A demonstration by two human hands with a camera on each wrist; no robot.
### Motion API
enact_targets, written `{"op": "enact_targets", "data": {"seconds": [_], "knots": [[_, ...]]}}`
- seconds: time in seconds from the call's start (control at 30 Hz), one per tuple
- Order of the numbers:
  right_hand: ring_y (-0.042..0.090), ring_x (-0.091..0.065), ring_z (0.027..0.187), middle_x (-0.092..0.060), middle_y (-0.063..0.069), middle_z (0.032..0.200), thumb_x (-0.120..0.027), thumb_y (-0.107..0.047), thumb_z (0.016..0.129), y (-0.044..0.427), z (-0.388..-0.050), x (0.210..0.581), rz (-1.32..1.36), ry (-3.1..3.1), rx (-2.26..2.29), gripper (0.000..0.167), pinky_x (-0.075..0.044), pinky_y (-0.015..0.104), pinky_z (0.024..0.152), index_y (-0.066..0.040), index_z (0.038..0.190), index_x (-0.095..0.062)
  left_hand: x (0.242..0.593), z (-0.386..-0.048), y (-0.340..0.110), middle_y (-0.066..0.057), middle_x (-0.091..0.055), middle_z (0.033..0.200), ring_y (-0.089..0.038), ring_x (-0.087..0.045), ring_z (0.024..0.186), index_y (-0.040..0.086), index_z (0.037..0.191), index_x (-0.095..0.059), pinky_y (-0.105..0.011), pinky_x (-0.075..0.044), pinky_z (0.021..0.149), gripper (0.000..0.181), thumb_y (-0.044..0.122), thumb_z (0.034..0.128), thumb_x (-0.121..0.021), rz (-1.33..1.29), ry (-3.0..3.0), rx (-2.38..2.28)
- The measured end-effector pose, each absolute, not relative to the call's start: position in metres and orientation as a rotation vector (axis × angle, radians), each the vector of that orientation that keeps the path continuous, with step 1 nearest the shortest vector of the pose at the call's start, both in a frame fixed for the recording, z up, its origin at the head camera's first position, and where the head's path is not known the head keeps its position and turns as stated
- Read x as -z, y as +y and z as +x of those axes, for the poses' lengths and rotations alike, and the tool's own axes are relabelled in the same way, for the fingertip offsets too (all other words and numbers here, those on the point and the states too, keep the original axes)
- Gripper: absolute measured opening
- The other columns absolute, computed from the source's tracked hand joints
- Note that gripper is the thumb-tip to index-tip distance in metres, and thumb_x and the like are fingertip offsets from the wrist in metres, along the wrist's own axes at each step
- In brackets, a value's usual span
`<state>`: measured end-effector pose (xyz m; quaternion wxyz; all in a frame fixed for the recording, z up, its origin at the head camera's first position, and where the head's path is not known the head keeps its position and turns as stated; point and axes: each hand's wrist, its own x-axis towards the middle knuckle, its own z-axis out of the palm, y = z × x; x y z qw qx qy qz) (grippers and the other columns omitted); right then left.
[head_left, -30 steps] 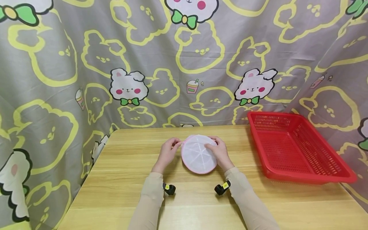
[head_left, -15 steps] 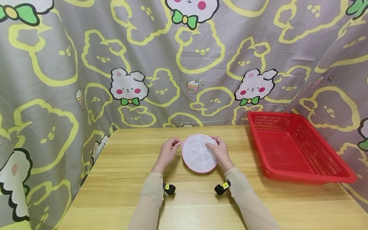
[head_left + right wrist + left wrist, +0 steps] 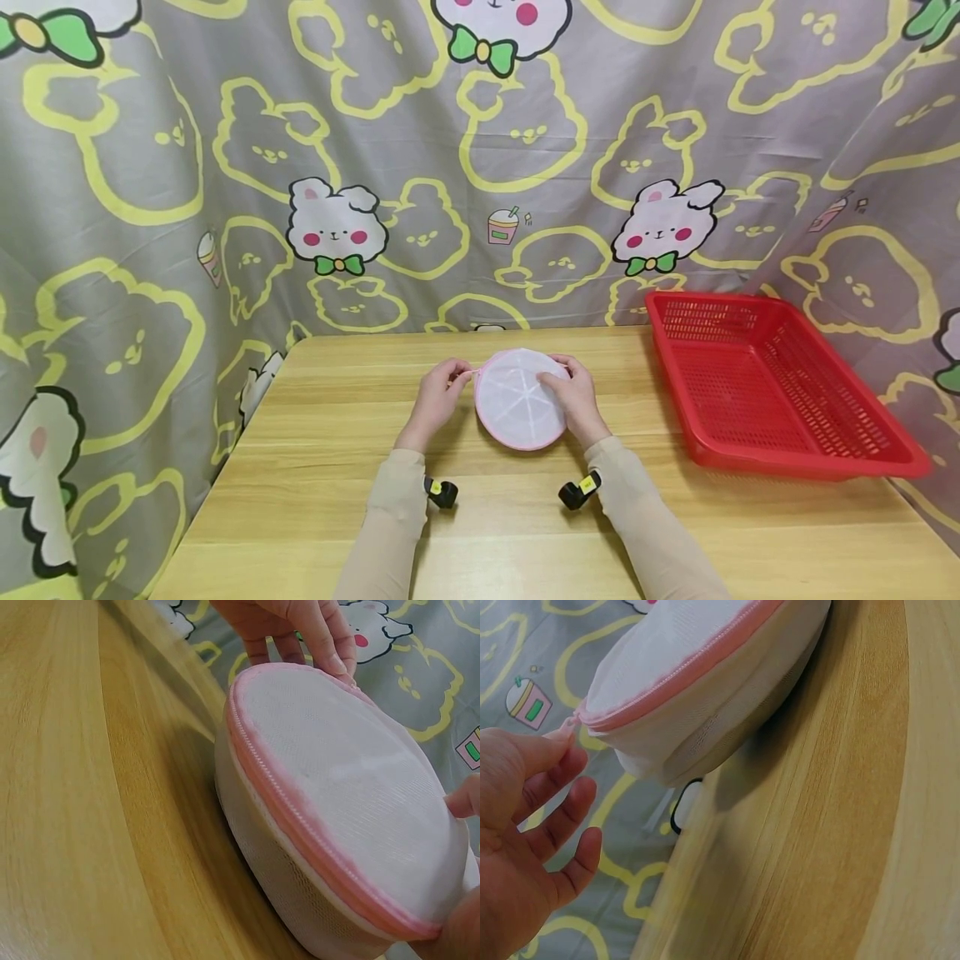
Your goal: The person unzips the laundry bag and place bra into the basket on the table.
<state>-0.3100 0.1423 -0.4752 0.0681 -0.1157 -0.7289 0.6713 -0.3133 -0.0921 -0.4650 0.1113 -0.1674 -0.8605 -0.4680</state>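
From my remote feed I see a pale wood-grain surface [image 3: 337, 400] with a red perforated plastic basket [image 3: 795, 467] along its right edge. Near the far edge's middle, my right grip [image 3: 577, 396] clasps a round, pink-rimmed white mesh bag [image 3: 517, 404], likely steadying it against my left grip [image 3: 438, 396], which pinches its pink zip pull [image 3: 573, 718].

head: above, forward-down, farther | left wrist: close, forward | right wrist: close, forward | wrists share: mesh bag [image 3: 341, 776]
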Motion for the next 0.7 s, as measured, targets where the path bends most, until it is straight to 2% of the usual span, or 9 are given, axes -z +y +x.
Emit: {"op": "enact_targets", "data": {"seconds": [0.27, 0.53, 0.7], "knots": [[0.022, -0.056, 0.106, -0.059, 0.014, 0.123, -0.07, -0.006, 0.082, 0.1432, -0.3095, 0.4756, -0.362, -2.157, -2.02, 0.045, -0.046, 0.021, 0.084, -0.005, 0.125, -0.058, 0.4645, -0.3134, -0.0919, -0.008, -0.066, 0.097, -0.021, -0.058, 0.092, 0.006, 0.101, -0.067, -0.036, -0.051, 0.08, 0.014, 0.015, 0.0979, -0.058, -0.495, -2.533, 1.373], [0.019, -0.055, 0.1, -0.059, 0.014, 0.12, -0.07, -0.006, 0.081, 0.1454, -0.3104, 0.475, -0.396, -2.108, -2.026, 0.045, -0.046, 0.014, 0.076, -0.004, 0.124, -0.058, 0.4639, -0.3124, -0.0919, -0.008, -0.066, 0.098, -0.02, -0.06, 0.093, 0.005, 0.101, -0.067, -0.035, -0.052, 0.08, 0.014, 0.015, 0.0979, -0.058, -0.507, -2.528, 1.363], [0.021, -0.055, 0.104, -0.057, 0.014, 0.123, -0.069, -0.01, 0.083, 0.1452, -0.3101, 0.4722, -0.399, -2.172, -2.022, 0.046, -0.048, 0.022, 0.084, -0.005, 0.127, -0.056, 0.4637, -0.3128, -0.0925, -0.008, -0.067, 0.097, -0.02, -0.059, 0.092, 0.005, 0.101, -0.067, -0.034, -0.051, 0.079, 0.015, 0.016, 0.0982, -0.057, -0.484, -2.527, 1.381]]}}
